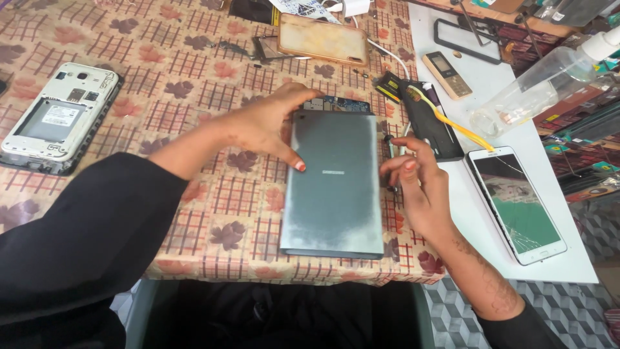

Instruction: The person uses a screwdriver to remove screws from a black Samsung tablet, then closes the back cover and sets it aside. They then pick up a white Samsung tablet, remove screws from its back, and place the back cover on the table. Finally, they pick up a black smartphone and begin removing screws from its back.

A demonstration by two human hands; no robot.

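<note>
1. The left hand (258, 126) lies spread on the grey tablet back (334, 184), thumb pressing.
2. The right hand (416, 184), just right of it, pinches what looks like a thin tool (391, 150).
3. The cover's top edge is lifted, circuitry showing; the rest remains seated.

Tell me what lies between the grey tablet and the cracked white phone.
In the head view, the right hand lies between the grey tablet and the cracked white phone.

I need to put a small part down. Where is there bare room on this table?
Bare cloth lies between the opened white phone and the left hand, and between the grey tablet and the table's near edge. It is crowded beyond the right hand.
</note>
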